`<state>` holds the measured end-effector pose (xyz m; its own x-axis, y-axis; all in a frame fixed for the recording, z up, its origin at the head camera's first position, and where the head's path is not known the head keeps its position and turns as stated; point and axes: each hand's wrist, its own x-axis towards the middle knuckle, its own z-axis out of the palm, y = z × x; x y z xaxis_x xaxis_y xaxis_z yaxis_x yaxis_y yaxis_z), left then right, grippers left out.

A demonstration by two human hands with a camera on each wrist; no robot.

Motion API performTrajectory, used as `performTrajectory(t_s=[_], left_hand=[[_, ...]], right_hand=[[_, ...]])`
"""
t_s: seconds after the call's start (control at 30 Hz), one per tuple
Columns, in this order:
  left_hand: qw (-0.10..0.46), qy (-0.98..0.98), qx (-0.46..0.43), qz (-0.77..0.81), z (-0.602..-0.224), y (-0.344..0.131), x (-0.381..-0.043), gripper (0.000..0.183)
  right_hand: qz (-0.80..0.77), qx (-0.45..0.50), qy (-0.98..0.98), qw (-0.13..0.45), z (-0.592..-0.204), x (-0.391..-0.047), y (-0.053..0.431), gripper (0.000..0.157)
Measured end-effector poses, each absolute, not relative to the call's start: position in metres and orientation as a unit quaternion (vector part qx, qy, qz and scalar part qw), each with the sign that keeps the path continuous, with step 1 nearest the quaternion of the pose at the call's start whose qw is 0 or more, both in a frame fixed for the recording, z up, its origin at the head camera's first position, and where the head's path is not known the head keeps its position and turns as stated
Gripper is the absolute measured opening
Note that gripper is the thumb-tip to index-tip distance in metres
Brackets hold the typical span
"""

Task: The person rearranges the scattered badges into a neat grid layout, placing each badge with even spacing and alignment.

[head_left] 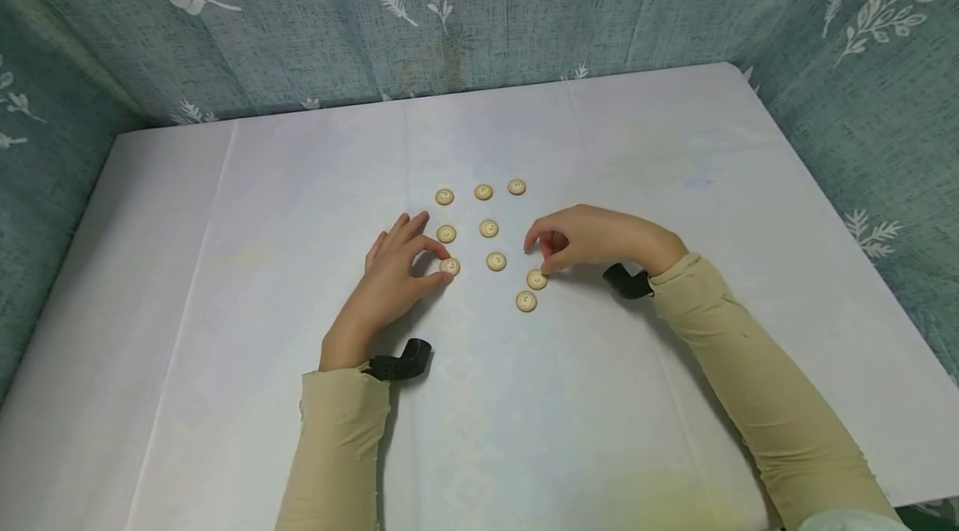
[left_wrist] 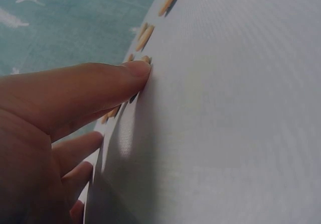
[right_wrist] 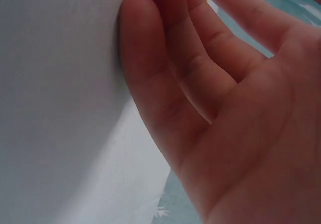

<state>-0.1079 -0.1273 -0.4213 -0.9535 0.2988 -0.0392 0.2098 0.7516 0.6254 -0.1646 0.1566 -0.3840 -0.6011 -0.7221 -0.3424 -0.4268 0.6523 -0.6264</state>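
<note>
Thumb and index finger of my left hand (head_left: 390, 285) pinch a round beige button (head_left: 450, 266) at its edges on the white table, the other fingers spread away. In the left wrist view the thumb (left_wrist: 115, 83) hides most of this button. Bent loosely, my right hand (head_left: 580, 238) has its thumb tip right at the upper edge of another button (head_left: 536, 280), while its index fingertip lies farther up. One more button (head_left: 526, 301) sits just below that one. In the right wrist view, the fingers (right_wrist: 150, 58) reach down to the tabletop; no button shows there.
Beyond the hands, three buttons form a top row, including a middle one (head_left: 483, 192). Between the hands lie a button (head_left: 489, 228) and a lower one (head_left: 496, 261); another button (head_left: 446, 234) is near the left index finger. Leaf-patterned green cloth (head_left: 524, 15) borders the white table (head_left: 225, 306).
</note>
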Motion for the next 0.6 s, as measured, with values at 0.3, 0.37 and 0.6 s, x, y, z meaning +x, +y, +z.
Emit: performTrajectory(t_s=[0.3, 0.37, 0.6], left_hand=[[0.072, 0.934, 0.131, 0.324, -0.419, -0.127, -0.107, 0.021], [0.073, 0.935, 0.131, 0.322, -0.419, -0.127, -0.107, 0.020], [0.070, 0.935, 0.133, 0.320, -0.419, -0.126, -0.107, 0.020]], right_hand=[[-0.222, -0.358, 0.851, 0.313, -0.380, -0.157, 0.148, 0.021], [-0.215, -0.357, 0.854, 0.313, -0.379, -0.155, 0.147, 0.020], [-0.197, -0.363, 0.858, 0.305, -0.379, -0.152, 0.145, 0.021]])
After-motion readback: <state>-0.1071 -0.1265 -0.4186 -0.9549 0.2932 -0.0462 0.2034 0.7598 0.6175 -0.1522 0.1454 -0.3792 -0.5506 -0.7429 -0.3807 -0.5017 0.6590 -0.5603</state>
